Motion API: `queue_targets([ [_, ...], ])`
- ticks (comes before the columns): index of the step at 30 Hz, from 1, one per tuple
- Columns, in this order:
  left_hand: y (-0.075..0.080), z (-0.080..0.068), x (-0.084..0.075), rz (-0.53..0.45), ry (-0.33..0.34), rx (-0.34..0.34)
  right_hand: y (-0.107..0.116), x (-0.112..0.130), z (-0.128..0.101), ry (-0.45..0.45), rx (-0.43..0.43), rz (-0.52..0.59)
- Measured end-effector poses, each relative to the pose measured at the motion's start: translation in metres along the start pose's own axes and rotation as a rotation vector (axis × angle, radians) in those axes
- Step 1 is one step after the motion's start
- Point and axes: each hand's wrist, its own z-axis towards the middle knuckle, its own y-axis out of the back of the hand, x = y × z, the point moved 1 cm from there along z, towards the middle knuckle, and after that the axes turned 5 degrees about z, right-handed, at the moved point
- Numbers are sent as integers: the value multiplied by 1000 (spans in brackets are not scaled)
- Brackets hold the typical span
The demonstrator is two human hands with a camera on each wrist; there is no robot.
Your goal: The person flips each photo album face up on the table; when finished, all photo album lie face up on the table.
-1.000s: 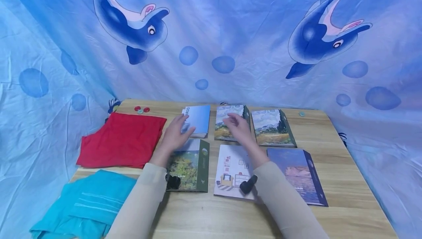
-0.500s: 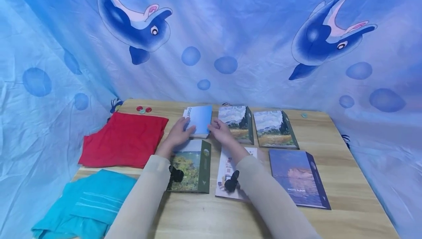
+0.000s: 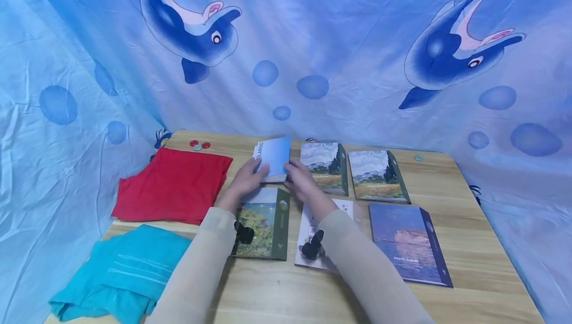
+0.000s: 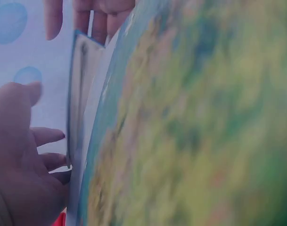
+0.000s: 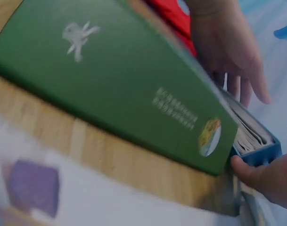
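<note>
A blue photo album point(image 3: 276, 155) with a white strip lettered along its left side is at the back middle in the head view. My left hand point(image 3: 247, 179) holds its left edge, thumb over the cover. At the right edge, my right hand point(image 3: 303, 181) grips the front corner. The right wrist view shows the page ends of the blue album point(image 5: 256, 134) between both hands. Just in front lies a green-spined album point(image 3: 261, 224) with a garden painting. Under my right forearm is a white album point(image 3: 308, 234) with room drawings, partly hidden.
Two matching landscape albums point(image 3: 321, 165) point(image 3: 379, 175) lie at the back right, with a purple seascape album point(image 3: 406, 244) in front. Folded red cloth point(image 3: 174, 185) and turquoise cloth point(image 3: 125, 269) are on the left. Small red and green discs point(image 3: 197, 147) lie at the back left.
My right hand has moved left from over a landscape album to the blue album's right edge. My left hand has closed on its left edge, and the album now sits slightly raised and tilted.
</note>
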Motion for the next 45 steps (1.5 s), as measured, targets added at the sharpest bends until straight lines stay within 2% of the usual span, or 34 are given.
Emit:
queue_targets([
  [5, -10, 3, -7, -123, -16, -18, 2, 6, 2, 70, -131, 70],
  [9, -17, 2, -15, -140, -38, -6, 7, 7, 5, 89, -176, 107],
  [14, -21, 4, -26, -119, -99, -28, 6, 13, 3, 87, -144, 78],
  [19, -19, 2, -38, -221, -144, -53, 3, 19, 2, 139, -119, 83],
  [23, -17, -2, -42, -335, -125, -120, 0, 18, 1, 159, -73, 84],
  [28, -14, -6, -37, -406, -48, -241, -3, 6, 0, 116, 21, -47],
  [32, -10, -7, -30, -416, -33, -299, -5, -2, -2, 102, 65, -209],
  [40, 5, -5, -13, -393, -7, -296, -6, -8, -4, 129, 47, -280],
  [43, 11, -6, -3, -342, 21, -256, -7, -11, -5, 128, 38, -310],
  [45, 15, -7, 5, -303, 54, -206, -6, -13, -6, 122, 32, -320],
])
